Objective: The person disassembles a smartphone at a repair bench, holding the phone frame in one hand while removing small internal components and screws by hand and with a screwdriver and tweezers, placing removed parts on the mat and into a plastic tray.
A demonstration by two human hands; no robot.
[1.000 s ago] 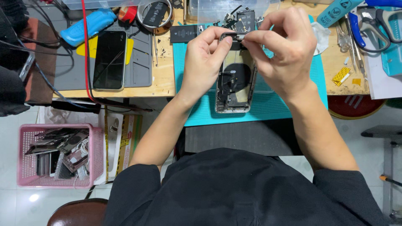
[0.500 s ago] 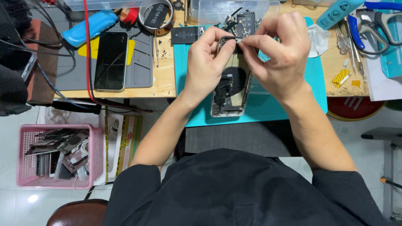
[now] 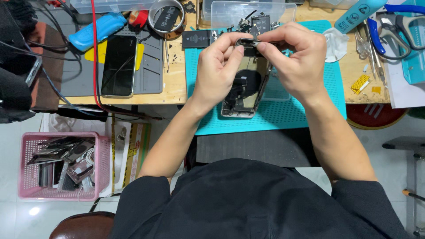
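An opened phone housing (image 3: 245, 90) with exposed inner parts is held over the teal work mat (image 3: 305, 113). My left hand (image 3: 217, 73) grips its top left edge, thumb and fingers pinched on the frame. My right hand (image 3: 296, 62) pinches the top right corner of the same housing. The lower end of the housing rests near the mat. Small loose phone parts (image 3: 259, 21) lie just beyond my fingers, partly hidden by them.
A black phone (image 3: 118, 65) lies on a grey mat (image 3: 152, 75) at left, beside a blue tool (image 3: 97, 30), a tape roll (image 3: 167, 17) and a red cable (image 3: 94, 53). Tweezers and blue-handled pliers (image 3: 389, 31) sit at right. A pink basket (image 3: 62, 164) of scrap parts stands on the floor.
Both hands have shifted slightly with the housing, which now tilts a little more; the grip at its top end stays the same.
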